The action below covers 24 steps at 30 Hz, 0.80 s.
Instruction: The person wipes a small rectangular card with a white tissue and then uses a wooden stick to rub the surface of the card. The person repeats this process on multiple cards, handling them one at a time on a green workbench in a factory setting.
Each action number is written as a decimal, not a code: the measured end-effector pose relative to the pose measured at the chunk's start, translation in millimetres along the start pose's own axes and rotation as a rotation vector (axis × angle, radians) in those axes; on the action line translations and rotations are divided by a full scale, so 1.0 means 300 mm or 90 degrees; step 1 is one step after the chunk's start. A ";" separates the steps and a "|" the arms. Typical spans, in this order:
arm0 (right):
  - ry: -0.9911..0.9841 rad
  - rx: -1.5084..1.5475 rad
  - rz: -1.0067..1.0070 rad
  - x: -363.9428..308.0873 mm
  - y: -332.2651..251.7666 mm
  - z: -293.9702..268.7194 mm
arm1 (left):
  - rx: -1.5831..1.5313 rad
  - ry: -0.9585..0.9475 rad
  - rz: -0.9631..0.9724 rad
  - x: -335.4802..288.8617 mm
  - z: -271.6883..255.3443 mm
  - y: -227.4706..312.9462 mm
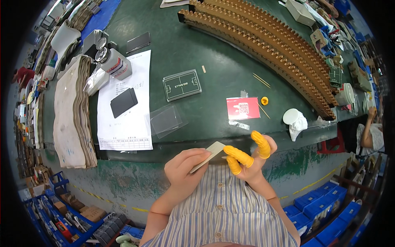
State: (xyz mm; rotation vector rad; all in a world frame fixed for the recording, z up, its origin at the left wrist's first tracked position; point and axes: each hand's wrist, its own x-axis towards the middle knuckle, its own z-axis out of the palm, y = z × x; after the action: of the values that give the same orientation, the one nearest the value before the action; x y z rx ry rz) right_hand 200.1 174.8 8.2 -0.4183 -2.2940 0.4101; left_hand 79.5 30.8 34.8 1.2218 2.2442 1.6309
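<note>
My left hand (184, 169) grips a thin, pale greenish-grey rectangular plate (209, 155) by its edge, tilted in front of my striped shirt. Yellow finger cots cover several fingers of my right hand (252, 161). Its lower fingers are pinched together close to the plate's far end, and a tiny pale tip (224, 157) pokes out from them, too small to name. One cot-covered finger is raised apart. Beyond my hands on the green table lie a stack of green cards with a pitch-like line pattern (182, 85) and a red card (243, 108) with a square code.
Long slotted wooden racks (263, 45) curve across the right. Thin sticks (261, 80), a loose yellow finger cot (264, 100) and a white cloth by a round lid (297, 125) lie nearer. Leftward are a printed sheet (133, 136), dark plates (124, 103), a pump bottle (114, 64) and stacked boards (68, 119).
</note>
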 end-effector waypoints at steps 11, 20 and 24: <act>-0.007 0.037 0.004 0.010 -0.006 -0.003 | -0.018 0.002 -0.008 0.001 0.005 -0.007; 0.002 0.245 0.145 0.037 0.003 -0.022 | -0.433 0.018 -0.327 -0.009 0.007 -0.005; -0.048 0.200 0.059 0.061 -0.016 -0.047 | -0.578 0.018 -0.348 -0.022 0.018 -0.030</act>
State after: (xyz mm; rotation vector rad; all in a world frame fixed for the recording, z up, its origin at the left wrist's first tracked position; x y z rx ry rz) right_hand 197.3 180.4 31.0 -0.3561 -2.2363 0.8305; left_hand 81.9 29.7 22.8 0.3189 1.3231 2.0047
